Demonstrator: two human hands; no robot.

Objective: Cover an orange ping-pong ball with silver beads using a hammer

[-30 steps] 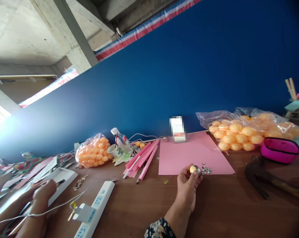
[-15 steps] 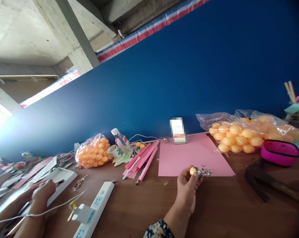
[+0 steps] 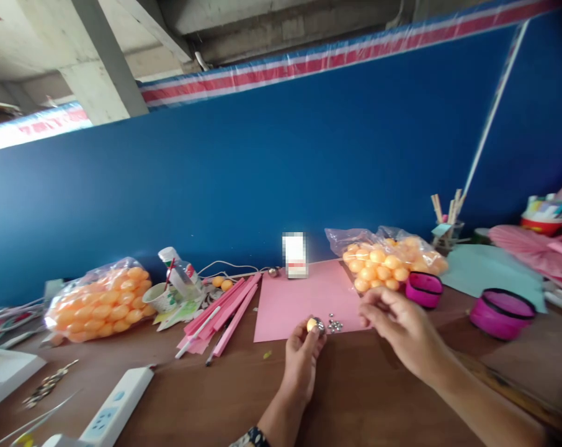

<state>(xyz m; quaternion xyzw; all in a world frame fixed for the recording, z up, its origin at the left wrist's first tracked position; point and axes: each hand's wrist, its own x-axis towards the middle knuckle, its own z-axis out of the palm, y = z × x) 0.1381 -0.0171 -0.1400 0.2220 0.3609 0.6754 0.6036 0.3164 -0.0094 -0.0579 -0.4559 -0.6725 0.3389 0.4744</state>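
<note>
My left hand point(image 3: 302, 351) is closed around a small orange ball point(image 3: 311, 324), pinching it above the front edge of a pink sheet point(image 3: 304, 304). A shiny silver cover of small pieces shows on the ball's right side. Right beside it, several small silver pieces point(image 3: 335, 325) lie loose on the sheet. My right hand point(image 3: 399, 326) hovers over the sheet's right edge with its fingers curled and drawn together. What its fingertips hold, if anything, is too small to make out. The two hands are apart.
Clear bags of orange balls stand left point(image 3: 102, 301) and right point(image 3: 378, 264). Pink strips point(image 3: 225, 316), a plastic bottle point(image 3: 184, 273) and a paper cup point(image 3: 162, 298) are left of the sheet. A power strip point(image 3: 116, 406) lies front left; two magenta bands point(image 3: 502, 313) sit at the right.
The view has swung right. My right hand has come in from the right, over the spot near the hammer. My left hand still holds the ball; the other person's hands have left the view.
</note>
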